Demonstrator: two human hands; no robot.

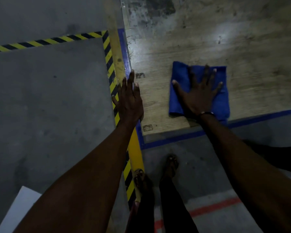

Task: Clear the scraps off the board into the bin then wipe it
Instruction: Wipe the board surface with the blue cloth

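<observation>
The folded blue cloth (198,91) lies on the near part of the wooden board (242,47) under the flat, spread right hand (197,96), soft and light, best driven by palm pressure, while the open left hand (128,100) steadies the stiff board's left edge.

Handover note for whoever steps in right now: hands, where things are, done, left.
Left hand: open, fingers straight, resting on the left edge of the worn wood-grain board.
Right hand: open, fingers spread, pressing flat on the folded blue cloth, which lies near the board's front edge.
Done: no loose scraps show on the board; wiping is under way.
Left: dark stains remain at the board's far end; wipe those. The bin is not in view.
</observation>
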